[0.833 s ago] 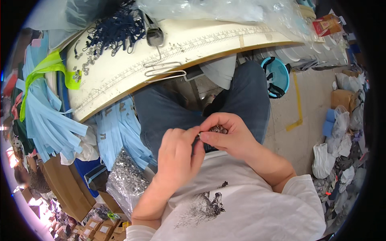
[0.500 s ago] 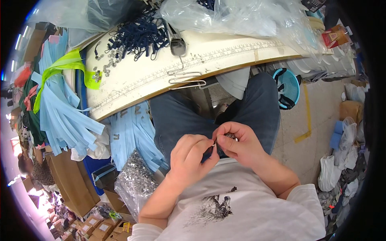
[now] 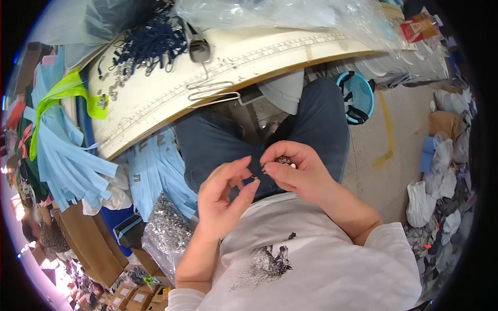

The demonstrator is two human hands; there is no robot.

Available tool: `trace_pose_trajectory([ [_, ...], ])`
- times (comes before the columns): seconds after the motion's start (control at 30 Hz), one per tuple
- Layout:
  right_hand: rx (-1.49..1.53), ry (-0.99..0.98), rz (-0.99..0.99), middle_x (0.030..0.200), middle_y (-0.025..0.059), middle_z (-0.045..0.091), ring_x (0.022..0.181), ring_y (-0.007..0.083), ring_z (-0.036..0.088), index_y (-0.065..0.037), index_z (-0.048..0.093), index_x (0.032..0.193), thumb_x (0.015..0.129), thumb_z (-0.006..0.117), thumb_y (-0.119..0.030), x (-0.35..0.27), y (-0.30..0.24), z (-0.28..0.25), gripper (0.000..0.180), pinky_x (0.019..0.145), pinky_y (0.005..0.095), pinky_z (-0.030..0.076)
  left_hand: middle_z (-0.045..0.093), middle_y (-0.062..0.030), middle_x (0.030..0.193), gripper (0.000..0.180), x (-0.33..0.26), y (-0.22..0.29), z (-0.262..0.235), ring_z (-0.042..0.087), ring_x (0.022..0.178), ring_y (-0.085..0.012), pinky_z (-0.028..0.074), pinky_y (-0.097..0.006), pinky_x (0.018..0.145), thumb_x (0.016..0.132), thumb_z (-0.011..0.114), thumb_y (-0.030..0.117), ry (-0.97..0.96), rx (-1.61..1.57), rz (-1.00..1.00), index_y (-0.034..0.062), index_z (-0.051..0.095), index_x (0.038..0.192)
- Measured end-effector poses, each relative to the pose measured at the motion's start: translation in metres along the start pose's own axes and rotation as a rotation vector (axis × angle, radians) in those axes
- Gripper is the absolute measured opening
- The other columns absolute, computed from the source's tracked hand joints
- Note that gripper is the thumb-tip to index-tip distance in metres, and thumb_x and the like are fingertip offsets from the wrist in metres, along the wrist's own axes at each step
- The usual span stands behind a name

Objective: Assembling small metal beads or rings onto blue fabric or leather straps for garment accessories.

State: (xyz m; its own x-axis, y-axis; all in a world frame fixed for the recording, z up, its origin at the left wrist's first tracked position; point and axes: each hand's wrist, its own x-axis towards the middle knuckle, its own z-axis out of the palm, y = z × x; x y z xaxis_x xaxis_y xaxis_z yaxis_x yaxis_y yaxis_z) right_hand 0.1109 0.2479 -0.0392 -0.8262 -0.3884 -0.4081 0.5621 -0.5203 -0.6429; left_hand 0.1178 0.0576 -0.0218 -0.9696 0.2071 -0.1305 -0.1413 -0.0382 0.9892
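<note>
My left hand [image 3: 223, 194] is over my lap, index finger raised away from the thumb. A small dark blue piece [image 3: 249, 180] shows between its thumb tip and lower fingers; its kind is too small to make out. Just to the right, my right hand [image 3: 303, 171] is closed around several small shiny metal pieces [image 3: 284, 160], with thumb and index finger pinched at the tip. A short gap separates the two hands. On the table ahead lies a heap of navy cord loops [image 3: 155, 44], with small metal pieces [image 3: 118, 78] scattered beside it.
A white table [image 3: 244, 67] with a printed ruler spans the front, a bent wire hook [image 3: 215, 96] at its edge. Light blue strips [image 3: 67, 160] hang at left, near a clear bag of metal pieces [image 3: 168, 228]. A turquoise basket [image 3: 367, 96] stands on the floor.
My hands have come apart; the left has moved left and its index finger has lifted. The right stays closed on the metal pieces. The whole view has shifted slightly.
</note>
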Motion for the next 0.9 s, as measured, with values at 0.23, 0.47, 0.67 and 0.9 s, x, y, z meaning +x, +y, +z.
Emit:
trace_pose_trajectory([
  [0.23,-0.264,-0.094,-0.172,0.086,-0.0034,0.060,0.072,-0.0002,0.049,-0.001,0.065,0.101,0.092,0.060,-0.003,0.002,-0.001,0.002,0.011,0.061,0.0161,0.039,0.057,-0.0038,0.091,0.024,0.007,0.001,-0.011,0.052,0.078,-0.0071,0.042,-0.020,0.067,0.077,0.067,-0.013,-0.190,0.171,-0.008,-0.0012,0.060,0.097],
  [0.47,-0.284,-0.178,-0.250,0.090,-0.0019,0.060,0.077,0.0012,0.051,-0.002,0.066,0.099,0.089,0.061,-0.001,0.003,0.007,-0.005,0.011,0.066,0.0178,0.040,0.057,-0.0017,0.090,0.025,0.004,0.002,-0.008,0.053,0.078,-0.0071,0.043,-0.019,0.067,0.075,0.067,-0.013,-0.171,-0.156,-0.314,0.0010,0.057,0.092],
  [0.67,-0.218,-0.230,-0.236,0.090,0.0005,0.061,0.072,0.0032,0.050,-0.001,0.067,0.097,0.086,0.065,-0.002,0.002,0.000,-0.001,0.011,0.065,0.0189,0.040,0.055,0.0036,0.083,0.023,0.002,0.000,-0.004,0.048,0.071,-0.0012,0.040,-0.017,0.062,0.077,0.066,-0.013,-0.163,-0.353,-0.368,0.0039,0.055,0.089],
  [0.9,-0.375,-0.224,-0.268,0.091,0.0013,0.063,0.067,0.0030,0.046,-0.001,0.068,0.100,0.083,0.071,-0.002,0.001,0.000,-0.002,0.018,0.062,0.0200,0.040,0.059,0.0002,0.086,0.022,0.002,0.005,-0.006,0.054,0.074,-0.0038,0.043,-0.018,0.063,0.077,0.065,-0.014,-0.138,-0.416,-0.495,0.0018,0.056,0.089],
])
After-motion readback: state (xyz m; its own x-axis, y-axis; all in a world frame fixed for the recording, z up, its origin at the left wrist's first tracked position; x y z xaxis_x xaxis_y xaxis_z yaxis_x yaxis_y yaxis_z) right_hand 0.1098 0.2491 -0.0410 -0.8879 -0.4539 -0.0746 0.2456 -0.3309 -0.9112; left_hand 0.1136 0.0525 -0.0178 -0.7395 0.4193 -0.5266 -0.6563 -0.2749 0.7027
